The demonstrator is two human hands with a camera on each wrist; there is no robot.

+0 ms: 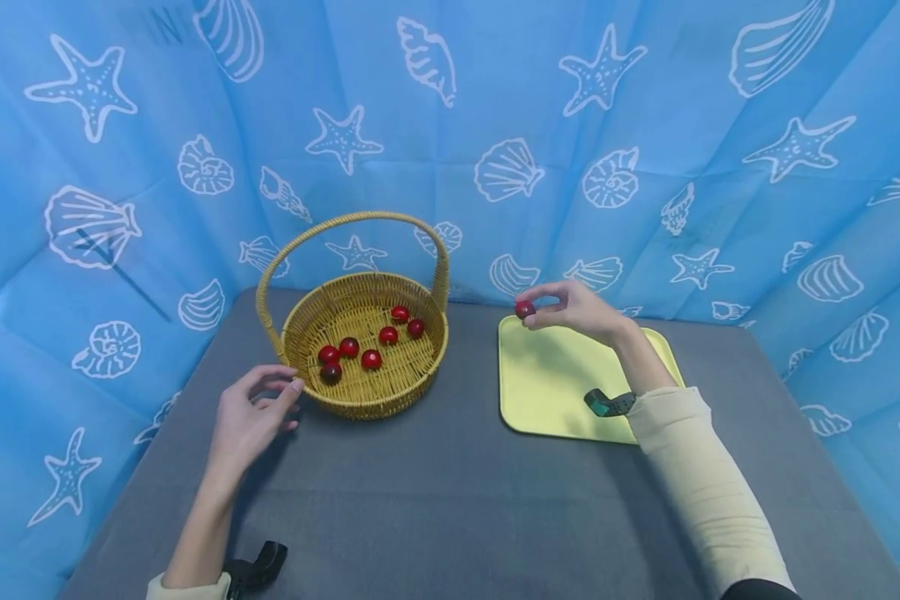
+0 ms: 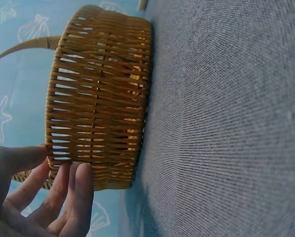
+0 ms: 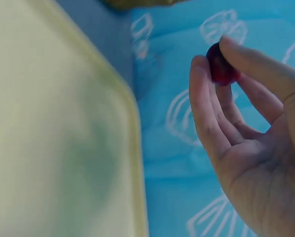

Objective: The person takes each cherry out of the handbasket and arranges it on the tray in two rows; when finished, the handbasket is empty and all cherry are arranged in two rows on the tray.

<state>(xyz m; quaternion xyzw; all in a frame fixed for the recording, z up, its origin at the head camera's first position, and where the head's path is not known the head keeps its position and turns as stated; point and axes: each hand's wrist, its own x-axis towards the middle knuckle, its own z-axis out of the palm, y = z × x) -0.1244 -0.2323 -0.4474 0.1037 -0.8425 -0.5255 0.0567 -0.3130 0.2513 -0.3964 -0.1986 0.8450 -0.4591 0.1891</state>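
Observation:
My right hand (image 1: 573, 310) pinches a dark red cherry (image 1: 524, 309) between thumb and fingertips, held up over the back left corner of a yellow tray (image 1: 543, 387). In the right wrist view, the cherry (image 3: 221, 66) shows near-black on top and redder below. To the left stands a round woven basket (image 1: 375, 407) with a tall arched handle, and several red cherries (image 1: 371, 359) lie on its bottom. My left hand (image 1: 253, 414) holds the basket's near left rim, the thumb and fingertips right at the weave in the left wrist view.
A grey cloth (image 1: 435, 508) covers the table. Blue curtains (image 1: 465, 225) with white shell and starfish prints close off the back and both sides. The basket's handle (image 1: 352, 217) arches high above its rim. Grey cloth separates basket and tray.

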